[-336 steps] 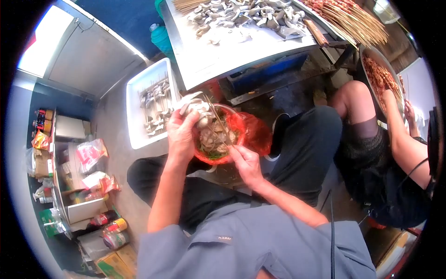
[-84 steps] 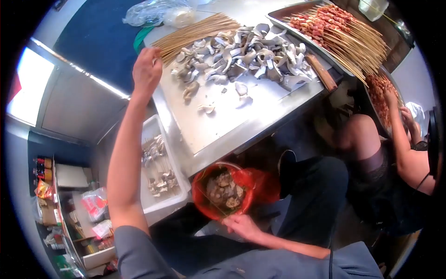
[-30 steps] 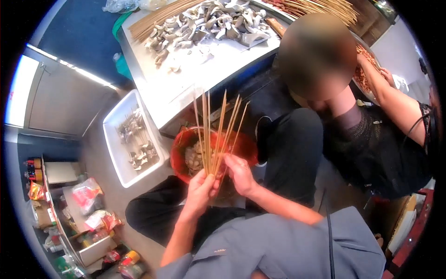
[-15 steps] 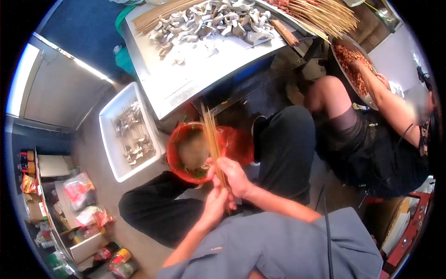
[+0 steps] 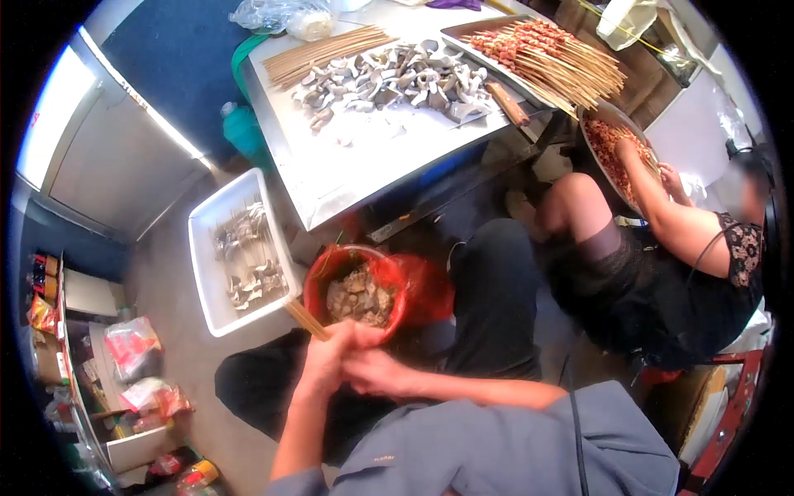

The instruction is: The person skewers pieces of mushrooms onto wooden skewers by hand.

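Note:
My left hand point(image 5: 328, 354) is closed round a bundle of thin bamboo skewers point(image 5: 307, 320), whose tips point up and left. Pressed against it, my right hand point(image 5: 374, 369) is closed too, around the lower part of the bundle; its fingers are partly hidden. Just beyond my hands stands a bucket lined with a red plastic bag point(image 5: 403, 289), holding brownish chunks point(image 5: 361, 299). To its left, a white plastic tub point(image 5: 203, 275) contains skewered grey-white mushroom pieces point(image 5: 258, 283).
A metal table point(image 5: 331, 188) ahead bears sliced mushrooms point(image 5: 389, 78), loose skewers point(image 5: 331, 54), a wooden-handled knife point(image 5: 508, 103) and a tray of meat skewers point(image 5: 546, 62). At right, a co-worker's hands work in a bowl of meat point(image 5: 608, 149). Cluttered shelves point(image 5: 136, 450) stand left.
My hands have lowered and shifted left, tilting the skewers from nearly upright toward the left. The bucket's contents now show clearly. My view has tipped up, showing more of the table.

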Demonstrator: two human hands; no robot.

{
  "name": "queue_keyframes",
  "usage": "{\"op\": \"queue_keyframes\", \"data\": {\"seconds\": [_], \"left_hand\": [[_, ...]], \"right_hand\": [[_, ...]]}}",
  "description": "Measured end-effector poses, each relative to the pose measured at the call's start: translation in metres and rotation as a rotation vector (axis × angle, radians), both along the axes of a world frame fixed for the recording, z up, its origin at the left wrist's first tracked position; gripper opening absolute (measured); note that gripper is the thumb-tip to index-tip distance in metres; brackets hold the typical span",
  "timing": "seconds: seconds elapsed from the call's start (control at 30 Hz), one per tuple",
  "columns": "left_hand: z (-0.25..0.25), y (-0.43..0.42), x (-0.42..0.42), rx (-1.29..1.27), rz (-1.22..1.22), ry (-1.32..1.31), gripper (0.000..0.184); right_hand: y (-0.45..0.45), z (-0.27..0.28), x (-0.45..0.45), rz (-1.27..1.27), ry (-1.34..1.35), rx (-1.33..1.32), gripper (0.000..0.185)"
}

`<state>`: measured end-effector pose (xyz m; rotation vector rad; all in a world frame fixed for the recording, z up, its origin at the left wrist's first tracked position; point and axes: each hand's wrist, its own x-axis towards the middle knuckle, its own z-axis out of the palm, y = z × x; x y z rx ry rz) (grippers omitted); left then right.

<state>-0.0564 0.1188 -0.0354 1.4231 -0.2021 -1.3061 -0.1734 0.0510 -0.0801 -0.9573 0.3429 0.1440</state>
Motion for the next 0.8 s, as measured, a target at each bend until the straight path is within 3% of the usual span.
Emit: {"op": "queue_keyframes", "data": {"seconds": [0.03,0.1,0.13,0.23,0.33,0.4,0.47,0.63,0.8], "left_hand": [[-0.004,-0.004,-0.005,-0.109,0.147,0.079,0.047],[-0.011,-0.002,0.001,-0.218,0.210,0.164,0.050],[-0.010,-0.001,0.006,-0.315,0.278,0.251,0.054],[0.016,0.000,0.035,-0.351,0.558,0.232,0.058],[0.037,0.008,0.065,-0.505,0.625,0.154,0.057],[0.043,0.008,0.070,-0.535,0.582,0.138,0.056],[0.042,0.005,0.070,-0.562,0.541,0.122,0.056],[0.017,-0.015,0.038,-0.483,0.465,0.114,0.050],[0.014,-0.014,0.047,-0.534,0.362,0.128,0.050]], "right_hand": [[0.003,-0.001,0.001,-0.084,-0.034,0.024,0.036],[0.002,-0.007,0.000,-0.168,-0.069,0.038,0.037],[-0.002,-0.016,-0.002,-0.062,-0.049,-0.012,0.038],[-0.009,-0.027,-0.009,0.063,-0.013,-0.068,0.041],[-0.020,-0.028,-0.007,0.053,0.054,-0.032,0.047],[-0.025,-0.026,-0.001,0.026,0.111,0.006,0.050],[-0.026,-0.024,0.008,-0.178,0.094,0.247,0.053],[-0.030,-0.016,0.024,-0.298,0.133,0.325,0.049],[-0.029,-0.013,0.019,0.053,0.088,-0.112,0.048]]}}
